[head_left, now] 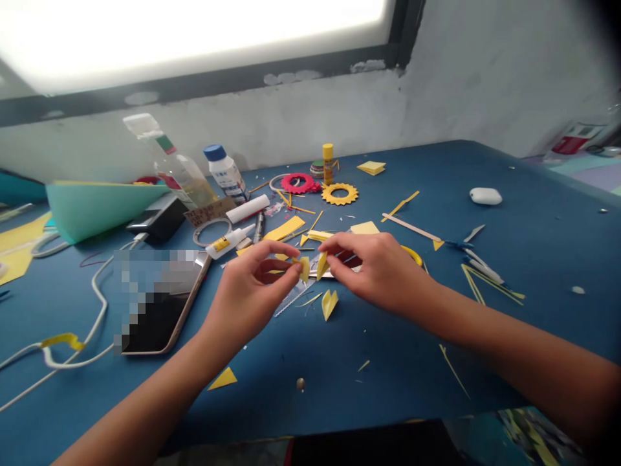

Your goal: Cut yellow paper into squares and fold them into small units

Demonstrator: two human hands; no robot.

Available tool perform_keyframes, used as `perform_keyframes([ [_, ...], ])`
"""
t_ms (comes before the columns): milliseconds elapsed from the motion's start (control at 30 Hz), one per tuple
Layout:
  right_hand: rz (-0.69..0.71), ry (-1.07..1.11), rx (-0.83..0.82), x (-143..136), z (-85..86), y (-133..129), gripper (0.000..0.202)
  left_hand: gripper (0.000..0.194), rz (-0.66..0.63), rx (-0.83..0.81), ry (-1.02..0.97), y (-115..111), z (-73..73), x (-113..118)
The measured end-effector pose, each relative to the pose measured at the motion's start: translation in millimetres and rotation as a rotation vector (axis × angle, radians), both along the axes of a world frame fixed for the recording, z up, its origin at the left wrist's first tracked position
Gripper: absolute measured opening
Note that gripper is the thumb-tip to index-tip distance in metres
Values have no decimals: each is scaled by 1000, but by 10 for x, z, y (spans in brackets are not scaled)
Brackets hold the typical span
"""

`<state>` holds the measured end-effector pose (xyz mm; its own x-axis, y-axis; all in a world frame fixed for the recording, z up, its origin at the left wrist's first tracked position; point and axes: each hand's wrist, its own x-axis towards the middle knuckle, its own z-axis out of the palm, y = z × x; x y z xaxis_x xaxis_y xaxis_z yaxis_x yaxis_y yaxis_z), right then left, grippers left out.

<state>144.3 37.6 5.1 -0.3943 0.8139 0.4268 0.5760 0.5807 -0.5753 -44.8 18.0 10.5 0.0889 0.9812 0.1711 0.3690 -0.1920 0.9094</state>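
My left hand pinches a small folded yellow paper piece between thumb and fingers. Close beside it, my right hand grips another folded yellow piece; a narrow gap separates the two pieces. Just below them on the blue table lies a folded yellow paper piece with two points. A clear ruler with a jagged edge rests partly under my left hand. Behind my hands are yellow paper strips and a pale yellow square.
On the blue table, a phone and white cable lie left. Glue bottles, a blue-capped bottle, a yellow paper ring and glue stick stand or lie behind. Scissors are right.
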Motion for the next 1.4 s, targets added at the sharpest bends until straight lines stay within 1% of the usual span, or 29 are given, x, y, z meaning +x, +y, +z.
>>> perform_keyframes([
  [133, 35, 67, -63, 8, -22, 19, 16, 16, -35, -38, -26, 4, 5, 14],
  [367, 150, 148, -142, -29, -36, -31, 16, 14, -58, 19, -44, -15, 8, 36],
  [567, 138, 180, -131, -36, -36, -45, 15, 13, -58, 31, -13, -37, 16, 52],
  [733, 138, 187, -124, -45, -33, -51, 13, 15, -50, 25, -24, -65, 38, 78],
  [900, 110, 200, -76, -30, -61, -18, 11, 17, -57, 32, -27, -80, 29, 86],
  [1100, 180, 235, -107, -29, -61, -7, 15, 18, -48, 49, 17, -65, 9, 70],
  [1267, 183, 245, -116, -40, -53, -25, 18, 19, -9, 83, 58, -57, 8, 58],
  [1400, 189, 255, -137, -45, -56, -32, 18, 17, 10, 119, 103, -67, 18, 55],
])
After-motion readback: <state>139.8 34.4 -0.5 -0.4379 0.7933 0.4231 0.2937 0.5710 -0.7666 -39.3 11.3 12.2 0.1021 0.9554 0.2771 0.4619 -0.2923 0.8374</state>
